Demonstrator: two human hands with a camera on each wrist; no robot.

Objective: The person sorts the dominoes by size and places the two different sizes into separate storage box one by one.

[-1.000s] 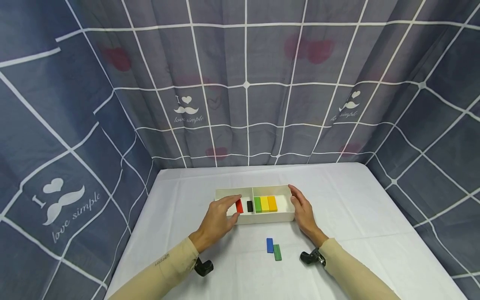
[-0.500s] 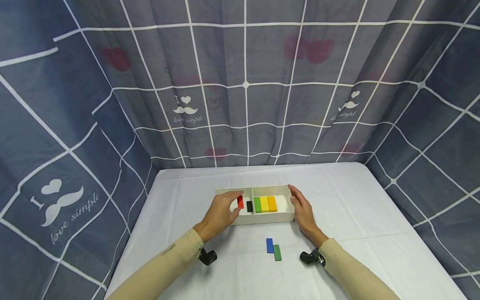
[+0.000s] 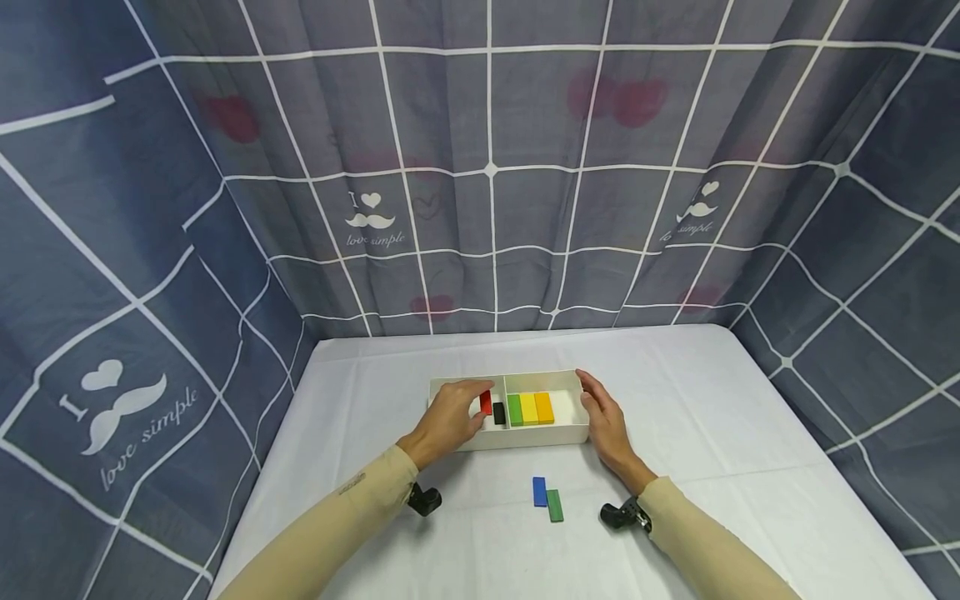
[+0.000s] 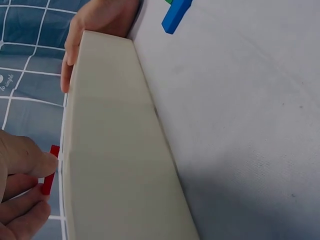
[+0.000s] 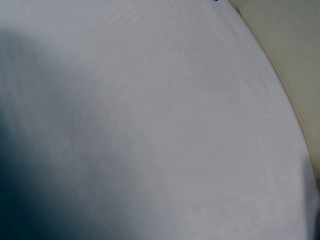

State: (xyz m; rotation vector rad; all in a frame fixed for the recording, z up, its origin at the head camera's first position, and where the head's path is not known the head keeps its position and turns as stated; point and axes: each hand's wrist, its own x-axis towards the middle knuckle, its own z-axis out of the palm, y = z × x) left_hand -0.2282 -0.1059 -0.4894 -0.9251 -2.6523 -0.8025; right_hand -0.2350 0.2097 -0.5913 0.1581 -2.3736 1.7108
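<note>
My left hand (image 3: 448, 419) pinches a red block (image 3: 486, 402) between thumb and fingertips above the left compartment of a cream two-part box (image 3: 525, 436). In the left wrist view the red block (image 4: 51, 170) shows upright just past the box's long wall (image 4: 115, 150). Close beside it in that compartment lies a black block (image 3: 498, 413). My right hand (image 3: 611, 425) rests against the box's right end, fingers along the rim. A light green block (image 3: 514, 410), a yellow block (image 3: 529, 408) and an orange block (image 3: 544, 407) lie side by side in the right compartment.
In front of the box, a blue block (image 3: 539, 492) and a dark green block (image 3: 555, 505) lie on the white-covered table (image 3: 675, 375). A grey checked curtain (image 3: 450, 208) surrounds the table's back and sides.
My left hand has moved slightly right with the red block, bringing it nearer the black block. The right hand and the box have stayed put.
</note>
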